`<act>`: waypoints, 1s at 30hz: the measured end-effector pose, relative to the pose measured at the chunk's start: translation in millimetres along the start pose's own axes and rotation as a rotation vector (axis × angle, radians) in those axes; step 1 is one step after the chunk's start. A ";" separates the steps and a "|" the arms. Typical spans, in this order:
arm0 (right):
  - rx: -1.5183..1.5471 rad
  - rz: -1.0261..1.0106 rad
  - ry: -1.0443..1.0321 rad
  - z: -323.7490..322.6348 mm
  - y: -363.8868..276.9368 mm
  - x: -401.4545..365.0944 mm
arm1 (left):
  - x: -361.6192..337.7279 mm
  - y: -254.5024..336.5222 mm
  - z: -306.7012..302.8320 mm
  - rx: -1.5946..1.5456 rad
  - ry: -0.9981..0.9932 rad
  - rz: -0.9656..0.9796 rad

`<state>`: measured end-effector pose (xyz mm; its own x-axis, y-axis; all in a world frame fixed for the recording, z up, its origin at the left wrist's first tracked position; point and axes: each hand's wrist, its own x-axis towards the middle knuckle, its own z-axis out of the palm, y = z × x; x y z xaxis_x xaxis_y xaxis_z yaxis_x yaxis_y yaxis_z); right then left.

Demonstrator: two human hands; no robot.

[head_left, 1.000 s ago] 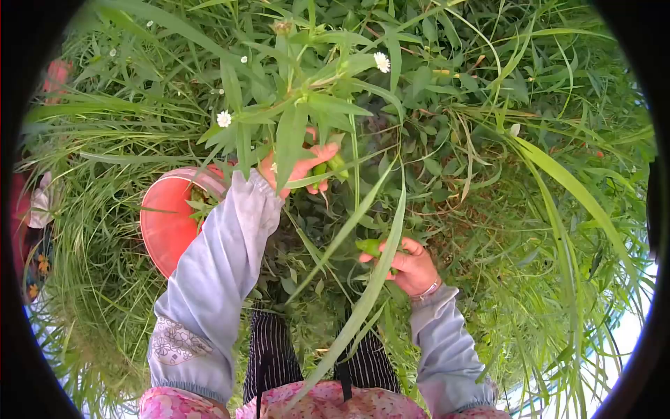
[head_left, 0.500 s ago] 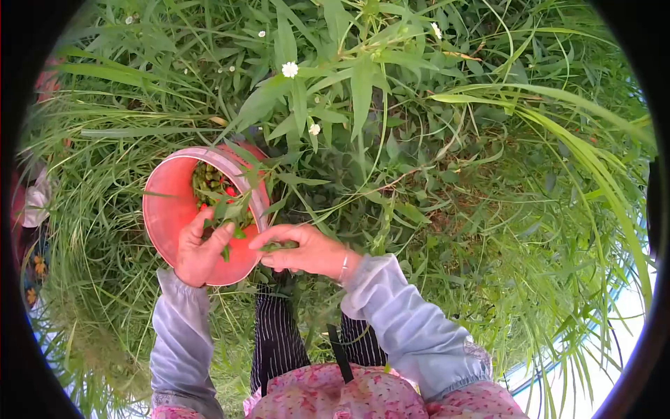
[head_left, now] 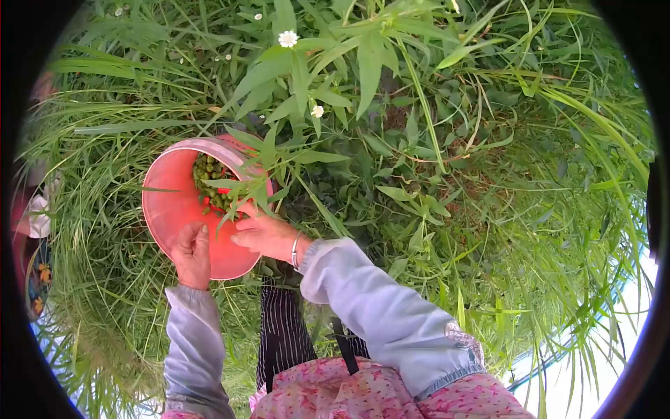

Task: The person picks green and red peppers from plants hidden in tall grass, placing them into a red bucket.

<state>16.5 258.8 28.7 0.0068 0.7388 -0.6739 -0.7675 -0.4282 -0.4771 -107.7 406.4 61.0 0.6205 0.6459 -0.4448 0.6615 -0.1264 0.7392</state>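
A pink-red bucket (head_left: 164, 202) lies tipped in the grass, its mouth facing me. Inside, a heap of small green pods (head_left: 209, 171) shows a few red spots among it. My left hand (head_left: 192, 253) is at the bucket's lower left, over the rim, its thumb and fingers pressed together; whatever they pinch is hidden. My right hand (head_left: 269, 234) reaches over the right side of the bucket's mouth, fingers apart, close below the pods. Leaves partly cover its fingertips. A silver bracelet (head_left: 294, 251) circles that wrist.
Tall grass and leafy weeds surround the bucket, with a white flower (head_left: 287, 39) above. Long leaves (head_left: 307, 157) overhang its right side. My striped trouser leg (head_left: 283, 328) is below. Patterned clothing of another person (head_left: 38, 279) shows at far left. White sheeting (head_left: 586, 356) lies at lower right.
My right hand has moved left into the bucket's mouth, and the green pod it held no longer shows. My left hand has drawn its fingers together; the green bits by them no longer show.
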 end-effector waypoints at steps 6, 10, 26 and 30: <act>-0.175 -0.295 0.338 -64.9 -2.2 -39.7 | -81.0 -25.5 5.7 -0.309 -0.093 -0.960; -0.125 -0.451 0.395 -91.5 -49.9 -44.4 | -79.9 -46.0 22.8 -0.633 0.148 -1.057; -0.033 -0.071 0.412 -130.6 1.9 -142.4 | -77.7 -76.3 68.2 -1.007 0.399 -0.832; -0.086 -0.100 0.431 -138.3 18.1 -175.1 | -60.8 -47.2 55.0 -1.118 0.361 -0.842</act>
<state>90.1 49.7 60.0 0.3587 0.5022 -0.7868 -0.6933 -0.4211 -0.5848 -153.5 331.7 25.3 -0.0298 0.4030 -0.9147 -0.0044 0.9150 0.4033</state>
